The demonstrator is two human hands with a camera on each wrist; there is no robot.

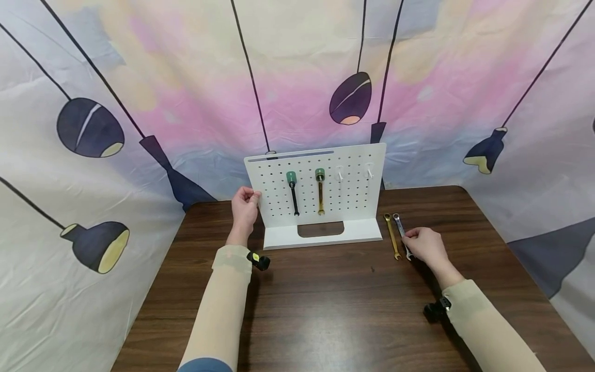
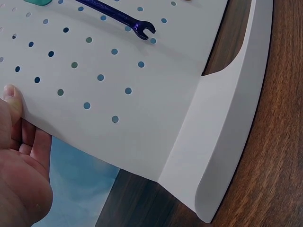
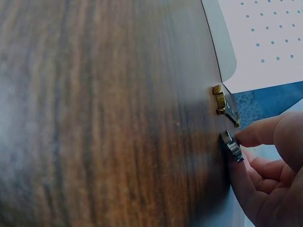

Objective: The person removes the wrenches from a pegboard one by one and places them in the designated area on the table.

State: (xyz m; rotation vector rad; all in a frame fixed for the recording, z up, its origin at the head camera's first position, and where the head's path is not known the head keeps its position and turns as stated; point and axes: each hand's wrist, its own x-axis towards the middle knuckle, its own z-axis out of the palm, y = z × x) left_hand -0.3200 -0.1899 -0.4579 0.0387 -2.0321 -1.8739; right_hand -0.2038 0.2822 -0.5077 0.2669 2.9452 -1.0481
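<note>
My left hand [image 1: 244,207] pinches the left edge of a white pegboard [image 1: 279,206], thumb on the front and fingers behind, as the left wrist view shows. On the board hang a dark wrench [image 1: 294,199], blue-purple in the left wrist view [image 2: 118,15], and a gold wrench [image 1: 321,196], each below a green holder. To the right of the board, my right hand [image 1: 425,245] pinches a silver combination wrench [image 1: 398,226] near its open end, between thumb and finger. Beside it a second gold wrench [image 1: 392,235] lies on the table.
Two clear hooks, a left one [image 1: 339,174] and a right one [image 1: 369,171], sit on the board's right half. The board's base, with an oblong cut-out, stands on a brown wooden table [image 1: 316,305]. A patterned cloth [image 1: 195,103] hangs behind the table.
</note>
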